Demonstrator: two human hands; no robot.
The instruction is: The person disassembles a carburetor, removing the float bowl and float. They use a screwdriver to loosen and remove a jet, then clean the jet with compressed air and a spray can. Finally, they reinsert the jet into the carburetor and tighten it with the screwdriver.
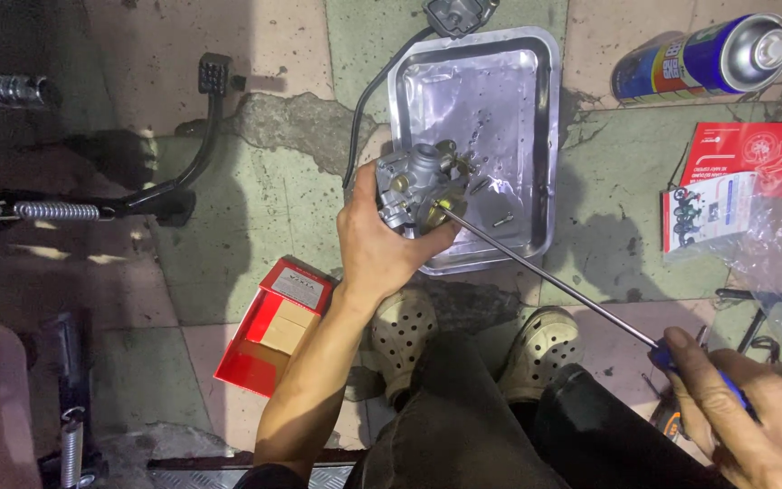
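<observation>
Over one metal tray, left hand grips one carburetor, right hand clenches one long screwdriver with tip on it; one spray can right of tray.

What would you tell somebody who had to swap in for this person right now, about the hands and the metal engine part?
Left hand: grips the metal engine part above the near edge of the shiny tray.
Right hand: holds the blue handle of a long screwdriver; its tip sits on a brass piece on the part.
Done: a few small screws lie loose in the tray.
Left: the tip is engaged with the brass piece, which is not out yet.
Nearby: spray can, open red box.
</observation>
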